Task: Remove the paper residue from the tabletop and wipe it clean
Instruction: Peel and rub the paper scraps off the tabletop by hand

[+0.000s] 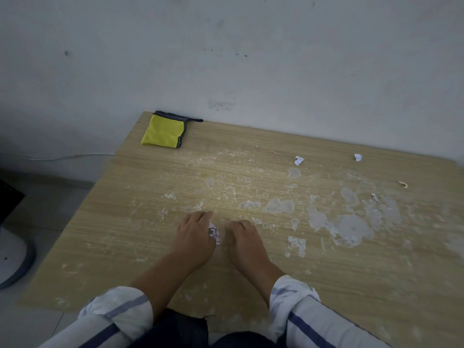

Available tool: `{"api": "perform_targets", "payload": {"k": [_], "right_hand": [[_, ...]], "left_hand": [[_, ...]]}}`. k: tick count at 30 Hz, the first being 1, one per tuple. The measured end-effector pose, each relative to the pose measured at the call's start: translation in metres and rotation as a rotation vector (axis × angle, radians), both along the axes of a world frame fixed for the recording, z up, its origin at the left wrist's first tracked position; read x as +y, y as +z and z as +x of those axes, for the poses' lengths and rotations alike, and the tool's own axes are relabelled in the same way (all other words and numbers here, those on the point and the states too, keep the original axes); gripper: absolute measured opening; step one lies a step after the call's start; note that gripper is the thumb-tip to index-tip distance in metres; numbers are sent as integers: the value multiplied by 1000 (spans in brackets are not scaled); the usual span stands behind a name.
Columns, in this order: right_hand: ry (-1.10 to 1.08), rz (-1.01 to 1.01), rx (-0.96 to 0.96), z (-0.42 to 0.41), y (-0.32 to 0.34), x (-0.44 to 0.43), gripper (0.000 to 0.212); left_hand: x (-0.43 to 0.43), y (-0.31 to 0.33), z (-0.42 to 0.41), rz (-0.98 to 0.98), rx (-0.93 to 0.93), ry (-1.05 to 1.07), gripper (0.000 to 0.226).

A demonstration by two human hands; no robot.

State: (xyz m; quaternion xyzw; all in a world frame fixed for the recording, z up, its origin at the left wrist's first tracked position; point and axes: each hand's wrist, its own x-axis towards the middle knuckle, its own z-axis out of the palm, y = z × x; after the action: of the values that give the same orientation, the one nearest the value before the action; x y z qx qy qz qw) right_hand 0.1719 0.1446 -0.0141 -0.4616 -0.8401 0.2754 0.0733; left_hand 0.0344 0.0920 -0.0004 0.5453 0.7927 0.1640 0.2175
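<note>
The wooden tabletop (125, 234) carries white stuck-on paper residue (349, 229), thickest at the right. My left hand (194, 238) lies near the table's middle and holds a wad of crumpled white paper scraps (214, 232) under its curled fingers. My right hand (244, 241) is just beside it, fingers bent down with their tips on the table surface. Whether it pinches anything is hidden. Loose paper bits (299, 160) (358, 157) lie toward the far right. A folded yellow cloth with grey edging (164, 131) lies at the far left corner, well away from both hands.
A marked white wall (251, 59) runs along the table's far edge. Left of the table are the floor, a white cable (62, 157) and a grey round object (15, 257). A curled scrap (403, 184) and a small one (374, 197) lie at the right.
</note>
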Motion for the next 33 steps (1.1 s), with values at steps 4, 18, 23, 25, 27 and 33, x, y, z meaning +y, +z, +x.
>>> {"api": "perform_targets", "payload": {"k": [4, 18, 23, 25, 27, 33], "right_hand": [[-90, 54, -171, 40, -2, 13, 40], [-274, 34, -191, 205, -11, 103, 54], [-341, 67, -129, 253, -9, 157, 43], [-375, 84, -113, 270, -5, 183, 42], [-410, 82, -72, 285, -2, 210, 43], [-383, 35, -193, 304, -3, 259, 48]], "left_hand": [[12, -8, 42, 102, 46, -146, 60], [117, -39, 186, -58, 140, -278, 94], [169, -41, 232, -52, 169, -264, 82], [186, -42, 243, -75, 177, -249, 80], [197, -43, 250, -51, 186, -229, 83], [226, -42, 258, -58, 178, -182, 77]]}}
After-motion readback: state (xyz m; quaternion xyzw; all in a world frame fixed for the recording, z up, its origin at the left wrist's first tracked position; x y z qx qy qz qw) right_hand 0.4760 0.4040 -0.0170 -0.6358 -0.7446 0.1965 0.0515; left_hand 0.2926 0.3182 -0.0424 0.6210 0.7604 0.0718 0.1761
